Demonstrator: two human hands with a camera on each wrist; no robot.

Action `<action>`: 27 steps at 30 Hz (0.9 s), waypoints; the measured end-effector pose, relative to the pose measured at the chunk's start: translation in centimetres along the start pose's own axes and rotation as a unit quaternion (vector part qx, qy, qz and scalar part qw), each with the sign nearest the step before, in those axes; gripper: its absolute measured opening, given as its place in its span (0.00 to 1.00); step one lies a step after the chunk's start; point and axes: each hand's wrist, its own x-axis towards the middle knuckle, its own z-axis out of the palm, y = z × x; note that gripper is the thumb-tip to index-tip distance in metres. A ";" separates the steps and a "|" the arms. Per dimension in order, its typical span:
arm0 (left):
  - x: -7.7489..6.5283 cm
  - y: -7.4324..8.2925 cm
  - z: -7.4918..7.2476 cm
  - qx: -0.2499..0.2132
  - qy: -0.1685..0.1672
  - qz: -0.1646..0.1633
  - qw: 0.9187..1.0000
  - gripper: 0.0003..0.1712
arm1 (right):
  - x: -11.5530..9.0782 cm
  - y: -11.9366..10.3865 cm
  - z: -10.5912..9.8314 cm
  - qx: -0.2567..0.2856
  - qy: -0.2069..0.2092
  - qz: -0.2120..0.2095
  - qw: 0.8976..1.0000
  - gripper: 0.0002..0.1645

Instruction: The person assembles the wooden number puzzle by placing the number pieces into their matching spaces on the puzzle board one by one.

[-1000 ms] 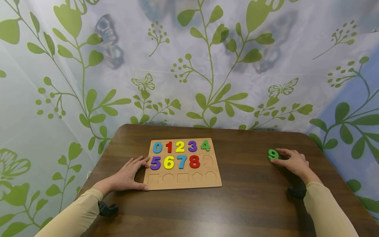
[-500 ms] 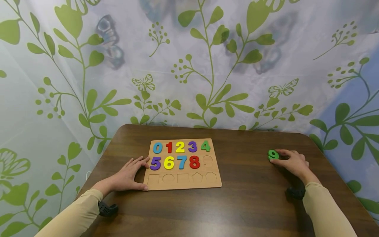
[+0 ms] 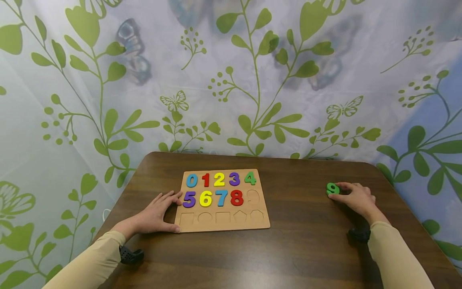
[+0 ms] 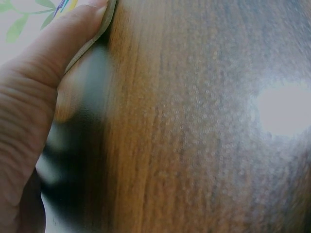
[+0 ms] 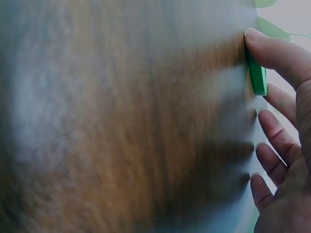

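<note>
In the head view a wooden number board [image 3: 216, 229] lies on the left half of the table. Colourful numbers 0 to 8 sit in its upper two rows, among them a red 8 [image 3: 236, 198]. My left hand [image 3: 153, 216] rests at the board's left side, thumb on the lower corner and fingertips by the purple 5 [image 3: 189, 199]. Far to the right, my right hand [image 3: 359, 200] pinches a green number 9 [image 3: 332, 189] between thumb and index finger. The right wrist view shows the green 9 [image 5: 257, 73] edge-on at the tabletop, the other fingers spread apart from it.
Right of the red 8 is a bare 9-shaped recess [image 3: 253, 196]. Shape outlines, including a pentagon [image 3: 240, 216], line the bottom row. The brown table [image 3: 288, 249] backs onto a leaf-patterned curtain [image 3: 202, 112].
Almost nothing differs. The head view has shifted very slightly; both hands, the board and the green 9 stay in place.
</note>
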 end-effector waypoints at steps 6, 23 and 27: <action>0.0 -0.2 0.0 0.004 -0.003 -0.004 1.000 0.45 | 0.2 0.1 0.2 -0.020 0.015 -0.012 1.000 0.52; 0.1 -0.4 0.2 0.006 -0.003 -0.004 1.000 0.45 | 0.4 -0.1 0.9 -0.027 0.042 -0.019 0.999 0.49; 0.0 -0.4 0.1 0.005 -0.004 -0.006 1.000 0.46 | 0.5 -0.6 1.1 -0.026 0.048 -0.025 0.998 0.49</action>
